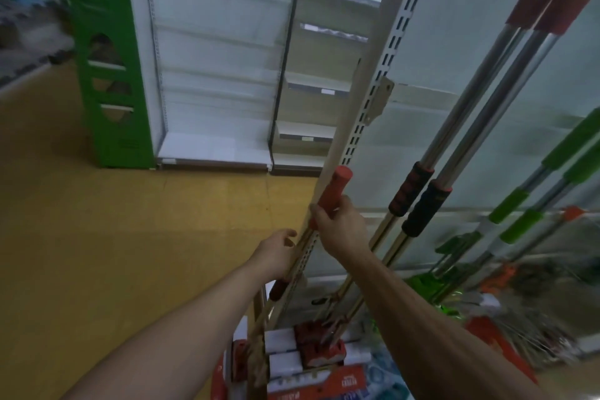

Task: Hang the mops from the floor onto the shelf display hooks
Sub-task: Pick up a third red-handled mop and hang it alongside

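Both hands forward: right hand [337, 224] gripping red mop handle [334, 188]; left hand [276, 253] open beside shelf upright [373, 101].

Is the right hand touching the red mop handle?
Touching. The head view shows the right hand with fingers wrapped around the red mop handle below its capped end.

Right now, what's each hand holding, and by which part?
Right hand grips a mop by its red handle end, just below the cap. Left hand is at the pole lower down; whether it grips is unclear.
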A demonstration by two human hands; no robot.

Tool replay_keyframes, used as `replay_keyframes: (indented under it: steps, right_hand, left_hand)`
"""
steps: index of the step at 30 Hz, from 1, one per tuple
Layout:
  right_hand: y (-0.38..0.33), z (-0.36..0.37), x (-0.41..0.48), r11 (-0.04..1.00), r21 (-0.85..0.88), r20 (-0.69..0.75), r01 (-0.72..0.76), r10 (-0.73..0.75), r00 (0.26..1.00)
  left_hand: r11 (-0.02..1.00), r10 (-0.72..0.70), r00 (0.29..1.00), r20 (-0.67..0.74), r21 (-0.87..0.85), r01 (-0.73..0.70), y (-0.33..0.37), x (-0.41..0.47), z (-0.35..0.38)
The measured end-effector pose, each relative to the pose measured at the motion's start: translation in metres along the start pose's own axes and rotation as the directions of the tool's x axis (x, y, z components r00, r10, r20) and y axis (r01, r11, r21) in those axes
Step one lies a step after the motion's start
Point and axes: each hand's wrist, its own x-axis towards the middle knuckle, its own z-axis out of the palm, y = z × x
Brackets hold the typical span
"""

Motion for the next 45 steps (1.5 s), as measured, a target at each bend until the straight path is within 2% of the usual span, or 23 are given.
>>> replay_keyframes:
  steps: [5, 7, 13, 16, 21, 25, 37, 45]
  right_hand:
    - [-0.022, 0.025, -0.008, 0.996, 0.080, 0.007, 0.043, -0.043, 0.999]
    - [-0.028, 0.032, -0.010, 0.995, 0.090, 0.018, 0.052, -0.054, 0.998]
    - [-0.044, 0.047, -0.021, 0.991, 0.096, 0.059, 0.096, -0.102, 0.993]
    - [-0.055, 0.051, -0.027, 0.987, 0.086, 0.092, 0.134, -0.141, 0.986]
    - [-0.069, 0.055, -0.038, 0.973, 0.154, 0.142, 0.174, -0.196, 0.970]
    - [-0.075, 0.053, -0.045, 0.957, 0.221, 0.171, 0.188, -0.228, 0.959]
    - [-0.083, 0.004, -0.068, 0.871, 0.421, 0.233, 0.252, -0.373, 0.898]
    - [-0.072, -0.065, -0.097, 0.822, 0.484, 0.267, 0.301, -0.466, 0.844]
  left_hand:
    - [0.999, 0.019, 0.997, 0.078, 0.024, -0.021, -0.019, -0.004, -0.012]
    - [0.999, 0.012, 0.999, 0.046, -0.038, -0.011, -0.022, -0.007, -0.019]
    - [1.000, 0.015, 0.999, -0.032, 0.008, -0.015, -0.030, -0.020, -0.041]
    - [0.999, 0.018, 0.998, -0.059, -0.047, -0.021, -0.034, -0.031, -0.052]
    - [0.997, 0.064, 0.991, -0.114, -0.042, -0.069, -0.042, -0.048, -0.070]
    - [0.989, 0.083, 0.984, -0.158, -0.104, -0.100, -0.047, -0.063, -0.075]
    - [0.968, 0.128, 0.953, -0.275, -0.174, -0.180, -0.013, -0.124, -0.073]
    - [0.978, 0.164, 0.925, -0.341, -0.067, -0.199, 0.040, -0.186, -0.033]
